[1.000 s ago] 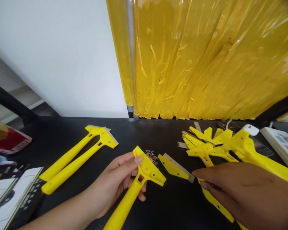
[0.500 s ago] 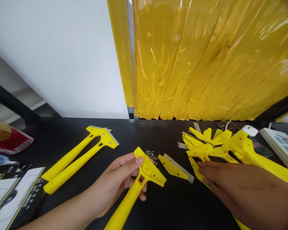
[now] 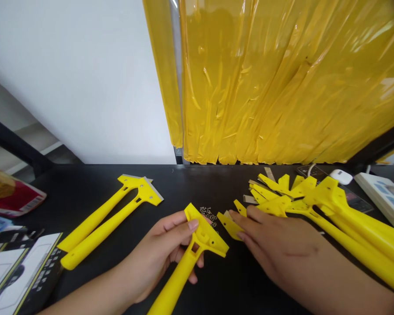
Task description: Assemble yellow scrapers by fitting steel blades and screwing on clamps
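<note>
My left hand (image 3: 166, 251) is closed around the neck of a yellow plastic scraper (image 3: 197, 249), thumb on its head, which has holes and no blade showing. My right hand (image 3: 276, 238) is closed at the fingertips on a yellow cover plate (image 3: 230, 225) that lies on the dark table; a blade beneath it is mostly covered by the fingers. Another yellow piece (image 3: 239, 207) juts out just beyond these fingers, its remainder hidden by the hand. Small screws and nuts (image 3: 208, 213) lie in a loose heap behind the held scraper head.
Two scrapers with blades (image 3: 118, 214) lie at the left. Several yellow handles and plates with loose blades (image 3: 298, 197) are piled at the right, near a white earbud case (image 3: 341, 176). Printed boxes (image 3: 29, 271) and a red packet (image 3: 13, 192) stand at the left edge.
My right hand has moved left from the pile to the cover plate, and a yellow piece beside it has shifted left too. My left hand still holds the scraper almost in place.
</note>
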Demonstrator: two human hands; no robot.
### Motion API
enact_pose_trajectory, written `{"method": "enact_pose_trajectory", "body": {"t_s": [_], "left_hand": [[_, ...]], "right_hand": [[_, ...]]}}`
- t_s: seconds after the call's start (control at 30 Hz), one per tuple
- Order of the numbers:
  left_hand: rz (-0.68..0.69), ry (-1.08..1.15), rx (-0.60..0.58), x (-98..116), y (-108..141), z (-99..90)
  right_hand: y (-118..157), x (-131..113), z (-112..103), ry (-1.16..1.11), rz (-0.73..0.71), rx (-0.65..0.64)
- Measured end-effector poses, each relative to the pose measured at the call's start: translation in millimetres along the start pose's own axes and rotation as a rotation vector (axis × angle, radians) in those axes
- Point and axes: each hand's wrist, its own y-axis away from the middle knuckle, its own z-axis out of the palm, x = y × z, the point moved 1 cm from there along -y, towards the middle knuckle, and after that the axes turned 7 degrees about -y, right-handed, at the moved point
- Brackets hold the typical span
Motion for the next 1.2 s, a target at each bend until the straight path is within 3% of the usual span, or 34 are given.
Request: {"method": "enact_pose_trajectory", "body": {"t_s": [0.2, 0.37, 0.5, 0.67, 0.9, 1.2], "left_hand": [[-0.003, -0.015, 0.000, 0, 0, 0.2], [0.015, -0.022, 0.004, -1, 0, -0.7], [0.020, -0.037, -0.006, -1, 0, -0.4], [0.005, -0.038, 0.028, -1, 0, 0.2], [0.068, 0.013, 0.162, 5, -1, -3.0], [0.067, 0.016, 0.150, 5, -2, -2.1]], "right_hand": [[4, -8, 14, -0.007, -0.026, -0.169], [7, -6, -6, -0.142, -0.065, -0.125], [9, -6, -15, -0.116, -0.025, -0.051], [9, -7, -14, -0.093, -0.005, 0.027], [18, 1, -11, 0.051, -0.041, 0.096], [12, 4, -14, 0.011, -0.004, 0.067]]}}
